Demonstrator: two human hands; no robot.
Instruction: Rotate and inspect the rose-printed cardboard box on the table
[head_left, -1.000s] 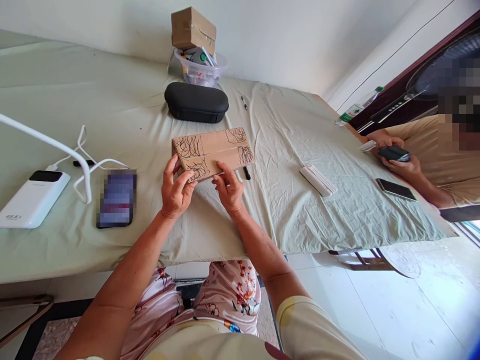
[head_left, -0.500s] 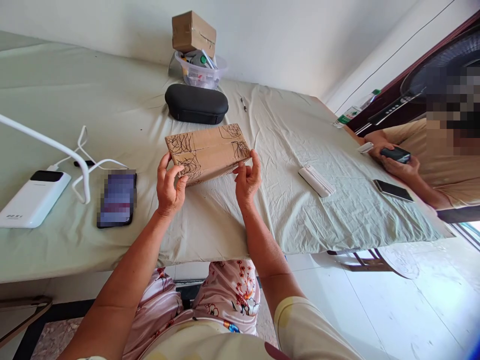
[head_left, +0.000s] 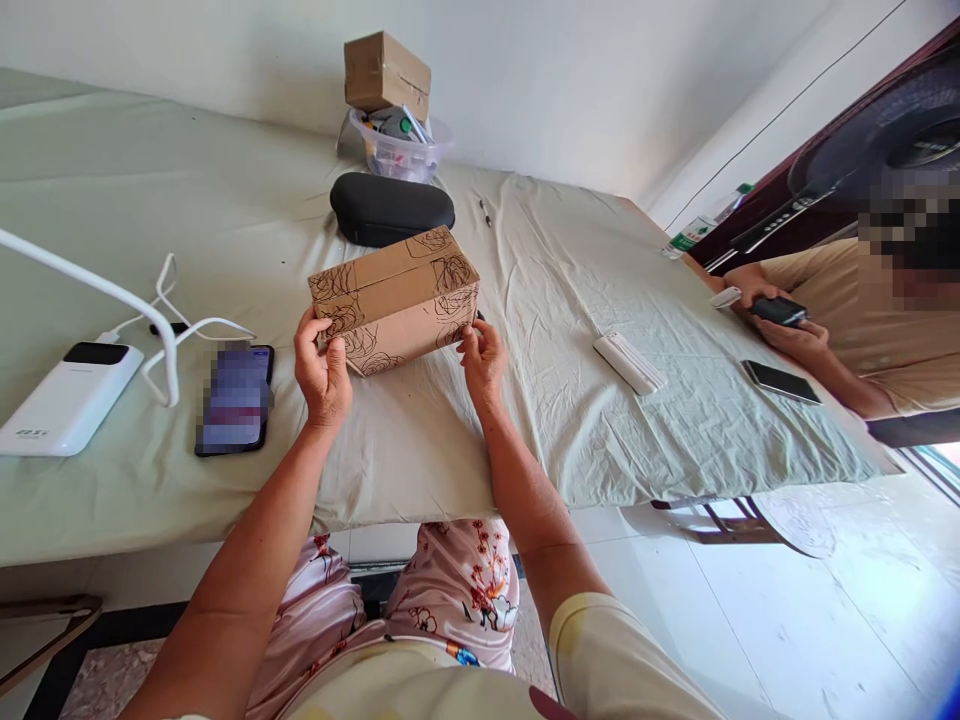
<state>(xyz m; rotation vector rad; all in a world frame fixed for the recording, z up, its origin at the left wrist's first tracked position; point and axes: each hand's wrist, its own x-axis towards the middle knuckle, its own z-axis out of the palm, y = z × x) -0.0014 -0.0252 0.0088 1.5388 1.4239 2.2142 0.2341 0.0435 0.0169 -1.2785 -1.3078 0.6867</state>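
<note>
Between my hands is a brown cardboard box [head_left: 397, 310] with black scribbles near its corners. It is tilted, so its top and the long side facing me both show. My left hand [head_left: 324, 375] grips the left end, thumb on the near side and fingers at the edge. My right hand [head_left: 484, 360] holds the lower right corner, its fingertips partly hidden. Just behind the box lies a black zippered case [head_left: 391, 208]. A phone [head_left: 234, 400] rests on the cloth to the left of my left hand.
A white power bank [head_left: 71, 400] with a white cable [head_left: 142, 300] lies at left. At the back, a plastic basket [head_left: 401, 155] stands by another carton [head_left: 386, 72]. A pen [head_left: 485, 213], a white ridged object [head_left: 630, 363] and another phone [head_left: 781, 382] lie rightward, near a seated person [head_left: 847, 330].
The box has turned and tipped in my hands, its right end rising, and more of its near side shows. Both hands have shifted slightly left with it.
</note>
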